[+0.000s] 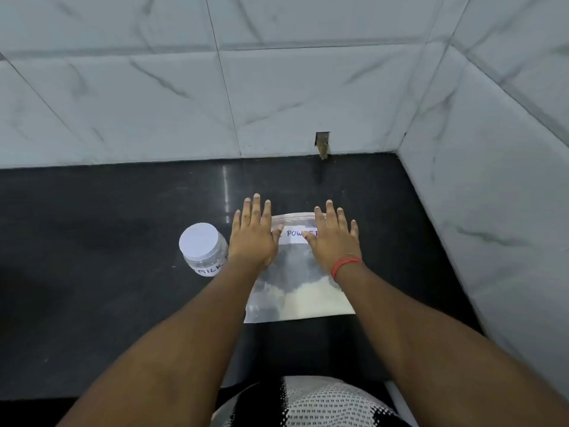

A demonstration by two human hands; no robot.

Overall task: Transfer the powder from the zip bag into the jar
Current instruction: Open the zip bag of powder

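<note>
A clear zip bag [300, 285] lies flat on the black counter [107, 288], with pale powder gathered in its near right corner and a white label reading "POWDER" near its top. My left hand [254, 234] rests flat over the bag's upper left edge, fingers spread. Over the bag's upper right part lies my right hand [334, 238], also flat with fingers apart, a red thread at the wrist. A small clear jar [203, 249] with a white lid on and a label starting "MILK" stands just left of my left hand.
White marble-look tiled walls [277, 97] close the counter at the back and the right. A small dark notch [322, 144] sits in the back wall above the counter. The counter's front edge runs close to my body.
</note>
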